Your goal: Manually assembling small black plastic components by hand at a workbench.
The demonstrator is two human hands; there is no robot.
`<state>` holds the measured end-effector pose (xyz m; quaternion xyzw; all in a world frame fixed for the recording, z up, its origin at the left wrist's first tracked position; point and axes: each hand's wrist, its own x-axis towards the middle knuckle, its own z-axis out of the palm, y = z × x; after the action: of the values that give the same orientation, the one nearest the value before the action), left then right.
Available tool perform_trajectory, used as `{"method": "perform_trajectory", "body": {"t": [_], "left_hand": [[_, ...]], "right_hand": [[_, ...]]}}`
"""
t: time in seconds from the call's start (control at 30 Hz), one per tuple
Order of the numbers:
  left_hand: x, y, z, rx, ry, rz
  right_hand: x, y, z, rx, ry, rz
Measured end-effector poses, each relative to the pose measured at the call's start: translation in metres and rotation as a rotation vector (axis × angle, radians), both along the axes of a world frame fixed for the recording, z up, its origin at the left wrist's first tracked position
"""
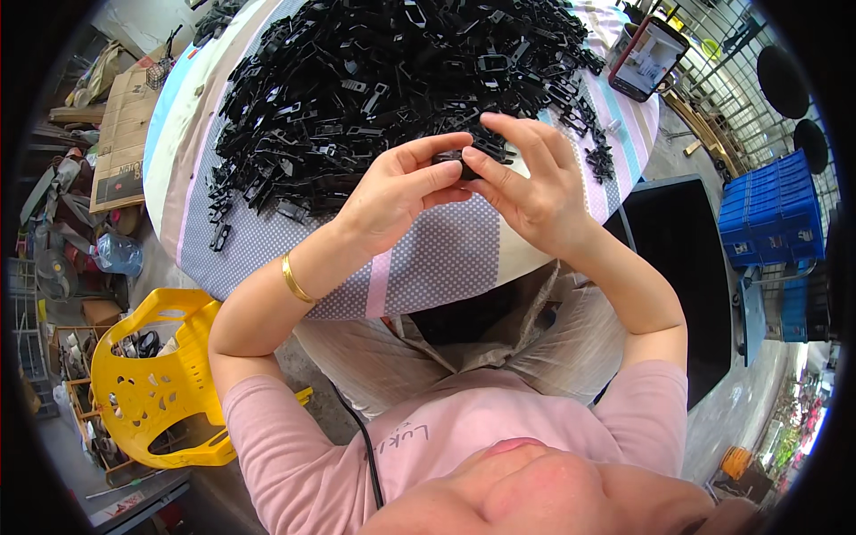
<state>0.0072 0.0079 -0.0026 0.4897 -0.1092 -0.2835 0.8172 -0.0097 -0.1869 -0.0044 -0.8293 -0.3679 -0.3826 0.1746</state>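
My left hand and my right hand meet above the near part of the round table. Between their fingertips is a small black plastic part, mostly hidden by the fingers. The left thumb and fingers pinch it from one side. On the other side the right thumb and index finger press on it, while other right fingers are raised. Just beyond the hands lies a large heap of black plastic parts, many with rectangular openings.
A patterned cloth covers the table. A phone stands upright at the far right edge. To the left is a yellow plastic chair; to the right are a large black bin and blue crates. A bag-like sheet lies across my lap.
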Motion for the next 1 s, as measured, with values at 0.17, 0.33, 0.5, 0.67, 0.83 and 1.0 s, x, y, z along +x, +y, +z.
{"method": "perform_trajectory", "body": {"t": [0.17,0.33,0.5,0.67,0.83,1.0], "left_hand": [[-0.004,-0.003,0.011,0.066,-0.036,-0.035],[-0.001,-0.008,0.001,0.137,0.036,-0.064],[-0.003,-0.004,0.004,0.187,0.072,-0.087],[-0.005,-0.007,0.006,0.196,0.06,-0.117],[-0.007,-0.007,0.004,0.232,0.028,-0.196],[-0.005,-0.006,-0.001,0.232,-0.037,-0.12]], "right_hand": [[0.03,-0.025,-0.005,0.683,0.654,0.144],[0.065,-0.057,-0.013,0.163,0.384,-0.394],[0.069,-0.05,-0.019,0.099,0.16,-0.262],[0.058,-0.044,-0.006,0.14,0.168,-0.295],[0.016,-0.013,0.006,0.034,0.191,0.174],[0.005,-0.002,0.002,0.203,0.374,0.291]]}}
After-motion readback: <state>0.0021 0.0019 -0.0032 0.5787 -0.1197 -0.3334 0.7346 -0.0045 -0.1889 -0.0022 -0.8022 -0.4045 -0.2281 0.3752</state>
